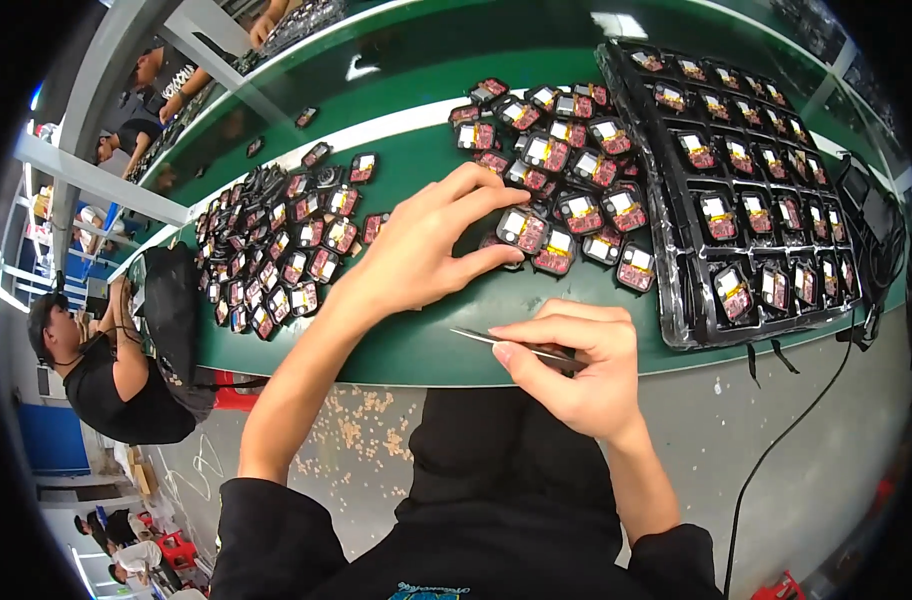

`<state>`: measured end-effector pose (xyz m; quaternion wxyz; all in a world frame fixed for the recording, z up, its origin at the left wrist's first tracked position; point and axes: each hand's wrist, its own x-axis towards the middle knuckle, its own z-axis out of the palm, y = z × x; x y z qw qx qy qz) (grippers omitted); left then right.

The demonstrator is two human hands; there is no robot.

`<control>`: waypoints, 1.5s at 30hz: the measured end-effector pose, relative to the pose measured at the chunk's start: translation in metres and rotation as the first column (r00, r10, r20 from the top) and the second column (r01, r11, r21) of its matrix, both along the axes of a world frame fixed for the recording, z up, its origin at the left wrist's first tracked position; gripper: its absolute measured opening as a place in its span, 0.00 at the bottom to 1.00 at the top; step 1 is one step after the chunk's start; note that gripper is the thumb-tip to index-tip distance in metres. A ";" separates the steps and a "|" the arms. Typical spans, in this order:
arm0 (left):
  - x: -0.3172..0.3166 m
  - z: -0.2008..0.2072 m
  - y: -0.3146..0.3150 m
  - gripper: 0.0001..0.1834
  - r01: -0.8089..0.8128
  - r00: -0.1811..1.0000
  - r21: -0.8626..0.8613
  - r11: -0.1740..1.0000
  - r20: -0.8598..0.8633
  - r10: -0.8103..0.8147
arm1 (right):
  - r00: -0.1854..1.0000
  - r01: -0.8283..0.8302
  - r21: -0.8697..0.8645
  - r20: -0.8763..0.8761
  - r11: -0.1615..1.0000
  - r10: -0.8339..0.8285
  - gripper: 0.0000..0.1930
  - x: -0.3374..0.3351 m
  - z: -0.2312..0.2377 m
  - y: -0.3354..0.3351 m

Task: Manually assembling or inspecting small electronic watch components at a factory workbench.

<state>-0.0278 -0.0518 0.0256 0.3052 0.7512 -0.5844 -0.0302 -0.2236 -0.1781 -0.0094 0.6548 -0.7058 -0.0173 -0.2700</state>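
Observation:
My left hand (426, 240) reaches over the near edge of a pile of small black-cased modules. Its thumb and fingertips close on opposite sides of one module (523, 229), which shows a red circuit board and a white patch. That module rests against the others in the pile (581, 213). Above the table's front edge, my right hand (581, 365) pinches a pair of metal tweezers (473, 336), their thin tip pointing left toward the space below my left hand.
A second heap of modules (276, 245) lies at left on the green table (416, 345). At right stands a black compartment tray (676, 285) filled with modules. A black cable (766, 460) hangs beyond it. Another person (116, 370) sits at far left.

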 end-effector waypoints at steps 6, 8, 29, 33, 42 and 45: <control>0.029 0.004 0.022 0.25 -0.159 0.974 -0.028 0.987 0.161 0.162 | 1.000 0.011 0.019 -0.009 1.000 -0.011 0.05 -0.002 -0.001 -0.002; 0.054 0.016 0.038 0.24 -0.349 0.891 -0.022 0.937 0.301 0.339 | 1.000 0.000 0.023 0.000 1.000 0.000 0.06 -0.001 0.000 0.000; -0.035 0.007 0.066 0.30 -0.087 0.952 0.127 0.988 0.302 0.045 | 0.999 -0.004 -0.002 -0.047 1.000 0.004 0.07 -0.001 0.003 -0.003; -0.028 -0.002 0.078 0.38 -0.119 0.968 0.057 0.991 0.229 0.103 | 0.991 -0.030 -0.019 -0.133 0.999 0.027 0.09 -0.002 0.009 -0.005; -0.019 -0.017 0.090 0.34 -0.019 0.999 0.065 0.998 0.040 0.017 | 0.992 0.033 -0.015 -0.120 0.999 -0.035 0.08 0.000 0.005 0.000; -0.026 -0.015 0.089 0.33 -0.024 0.998 0.060 0.998 -0.062 0.028 | 0.986 0.039 -0.037 -0.159 0.999 -0.045 0.08 0.002 0.003 -0.003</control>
